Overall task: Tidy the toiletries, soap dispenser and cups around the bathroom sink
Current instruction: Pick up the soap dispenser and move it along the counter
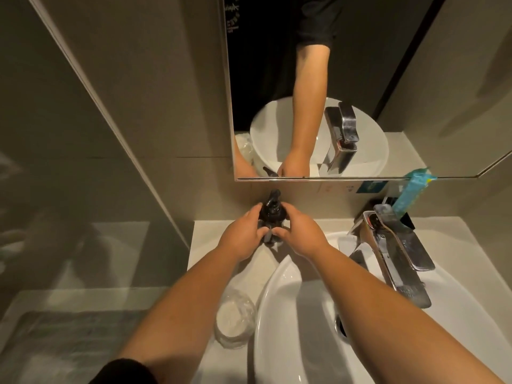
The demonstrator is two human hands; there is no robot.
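two hands are closing on the dispenser at the back of the worktop, close to the wall under the mirror. left hand is wrapping the left flank, fingers curled round the dark body; right hand is mirroring it on the right. thumbs are nearly meeting at the front, low on the bottle. both hands are holding the dispenser, neither spread wide. pump head is sticking up clear between them, spout pointing away toward the wall.

judging the two-sided grip as a way to steady a tall, narrow, top-heavy bottle while shifting or squaring it; gripping the body rather than the pump is avoiding an accidental squirt. cannot tell whether the base is lifting or resting on the worktop.

dispenser is sitting left of the basin, well apart from the tap. clear cup is standing on the worktop just beside the basin's left rim, nearer the person, under the left forearm; an elbow drop could be knocking it. teal packet is poking up from a dark holder behind the tap, against the wall.

cup and packet are looking untouched, so the tidying seems early to midway.
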